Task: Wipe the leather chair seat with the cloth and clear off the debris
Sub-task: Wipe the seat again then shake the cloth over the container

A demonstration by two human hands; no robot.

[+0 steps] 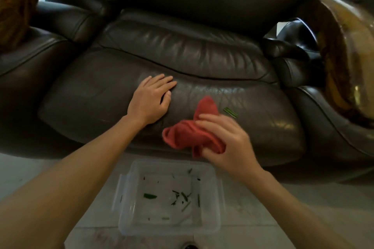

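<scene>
My right hand (228, 143) grips the crumpled red cloth (194, 131) on the dark leather seat (91, 91). A green stem (230, 112) lies at its one o'clock. My left hand (150, 101) rests flat, fingers open.

Leather chair seat (101, 95): dark grey-brown, glossy, fine crease lines across the surface. Cloth (188, 133): plain coral red, no print; debris (230, 112) beside it: 1 green strip. Plastic container (125, 204): clear, holding dark green bits; floor (263, 208): pale off-white tile.

Seat (85, 95) bare left of left hand (150, 100); armrests (291, 66) wall both sides.
</scene>
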